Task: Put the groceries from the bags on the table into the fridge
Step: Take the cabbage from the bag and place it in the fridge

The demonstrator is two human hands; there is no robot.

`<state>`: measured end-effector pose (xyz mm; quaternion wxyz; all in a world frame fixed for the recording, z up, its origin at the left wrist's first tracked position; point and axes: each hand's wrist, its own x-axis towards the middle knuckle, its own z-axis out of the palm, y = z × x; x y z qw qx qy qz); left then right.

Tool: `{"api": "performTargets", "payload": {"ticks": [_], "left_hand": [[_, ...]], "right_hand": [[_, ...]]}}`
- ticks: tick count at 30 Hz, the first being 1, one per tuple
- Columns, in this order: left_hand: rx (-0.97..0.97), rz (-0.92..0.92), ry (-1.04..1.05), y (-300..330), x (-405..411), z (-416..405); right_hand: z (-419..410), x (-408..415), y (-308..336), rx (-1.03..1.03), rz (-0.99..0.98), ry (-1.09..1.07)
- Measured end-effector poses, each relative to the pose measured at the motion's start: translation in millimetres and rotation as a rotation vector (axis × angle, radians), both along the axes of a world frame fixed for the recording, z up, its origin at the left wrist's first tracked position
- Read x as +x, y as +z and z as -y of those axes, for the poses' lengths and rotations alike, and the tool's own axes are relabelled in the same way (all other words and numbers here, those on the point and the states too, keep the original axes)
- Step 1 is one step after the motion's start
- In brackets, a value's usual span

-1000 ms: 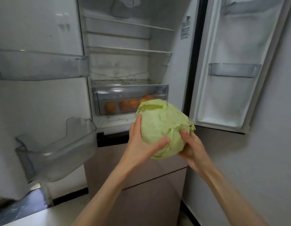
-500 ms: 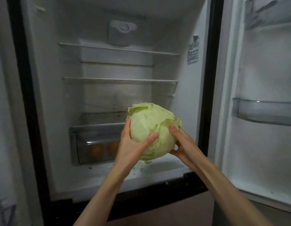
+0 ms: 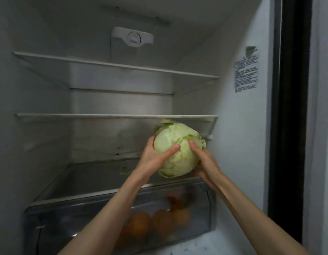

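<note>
1. Step in hand: shelving the cabbage, carried by 2 hands inside the open fridge, above the glass shelf that covers the drawer.
2. Cabbage position: toward the right side of the cavity, just under the middle shelf, seemingly clear of the glass below; contact underneath hidden, so cannot tell for certain.
3. Left hand: wrapped round the near left side, thumb laid across the front, fingers curled behind out of sight. Clamped on the cabbage.
4. Right hand: cupped under and round the right side, thumb pressed on the front just beside the left thumb. Also clamped on the cabbage.
5. Both grips spread wide, as the round head demands; neither hand free.
6. Next move, as a judgement: lower onto the glass shelf, seat on a flat side to stop rolling, then slacken both hands and draw back.
7. Care needed: little headroom under the middle shelf, and the right wall near.
8. Oranges in the drawer; bags not in view, so remaining groceries unknown.
</note>
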<state>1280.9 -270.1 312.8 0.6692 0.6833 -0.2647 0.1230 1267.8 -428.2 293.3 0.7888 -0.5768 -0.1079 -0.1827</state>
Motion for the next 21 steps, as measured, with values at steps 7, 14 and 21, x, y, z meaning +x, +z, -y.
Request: {"api": "performTargets", "payload": {"ticks": [7,14,21], "left_hand": [[0.045,-0.052,-0.051,0,71,19],[0.016,-0.098,-0.029,-4,108,30],[0.141,-0.135,0.129,1,111,42]], "right_hand": [[14,59,-1,-0.033,-0.032,-0.059],[22,85,3,-0.108,-0.125,-0.181],[20,95,1,-0.372,-0.211,-0.563]]}}
